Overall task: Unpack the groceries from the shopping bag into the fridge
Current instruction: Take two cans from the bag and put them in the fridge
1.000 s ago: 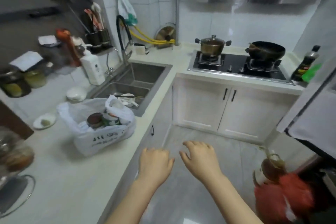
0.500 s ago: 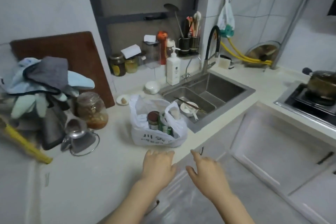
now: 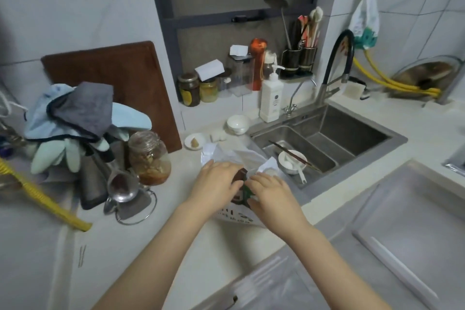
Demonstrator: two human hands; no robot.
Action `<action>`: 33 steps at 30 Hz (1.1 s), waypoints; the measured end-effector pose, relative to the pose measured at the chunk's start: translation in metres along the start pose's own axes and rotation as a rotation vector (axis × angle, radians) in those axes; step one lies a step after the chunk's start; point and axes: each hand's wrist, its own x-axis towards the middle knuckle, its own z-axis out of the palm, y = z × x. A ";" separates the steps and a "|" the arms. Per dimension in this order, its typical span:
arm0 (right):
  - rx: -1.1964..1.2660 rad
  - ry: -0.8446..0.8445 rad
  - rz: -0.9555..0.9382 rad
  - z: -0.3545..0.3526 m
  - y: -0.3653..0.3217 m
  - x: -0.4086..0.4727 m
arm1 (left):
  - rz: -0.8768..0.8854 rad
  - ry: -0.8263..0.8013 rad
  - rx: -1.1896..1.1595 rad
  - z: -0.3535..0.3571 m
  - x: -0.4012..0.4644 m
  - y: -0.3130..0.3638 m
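- The white plastic shopping bag with dark print sits on the pale stone countertop, just beside the near-left corner of the stainless steel sink.
- Both hands are at the mouth of the bag, close together.
- The left hand lies over the bag's left side, its fingers curled down onto a brown-topped container inside; whether they grip it fully cannot be told.
- The right hand reaches in from the right, fingers bent over a dark green item in the bag; the grasp itself is hidden behind the hand, so whether it holds cannot be told.
- Bag contents are mostly covered by the hands; only brown and green parts show.
- A white bowl with chopsticks and a spoon sits in the sink's near basin.
- A glass jar of brownish preserved food stands on the counter left of the bag, near a metal strainer.
- A small white dish and a small white cup-shaped bowl stand behind the bag.
- A brown wooden cutting board leans upright against the wall; blue and grey cloths are piled in front of it.
- A white pump bottle stands at the sink's far-left corner, beside the black curved faucet.
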 end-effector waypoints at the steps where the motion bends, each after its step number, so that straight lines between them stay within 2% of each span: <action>1: 0.009 -0.028 -0.006 0.004 0.001 0.011 | 0.027 -0.032 0.004 0.005 0.012 -0.007; 7: -0.074 -0.171 0.046 0.037 0.029 0.068 | 0.148 -0.222 0.009 0.044 0.076 -0.044; 15: -0.119 -0.331 0.203 0.060 0.060 0.075 | 0.199 -0.473 0.158 0.095 0.106 -0.074; 25: -0.113 -0.293 0.250 0.072 0.064 0.070 | 0.242 -0.429 0.191 0.107 0.112 -0.078; 33: -0.070 -0.290 0.307 0.053 0.055 0.076 | 0.275 -0.420 0.180 0.091 0.118 -0.080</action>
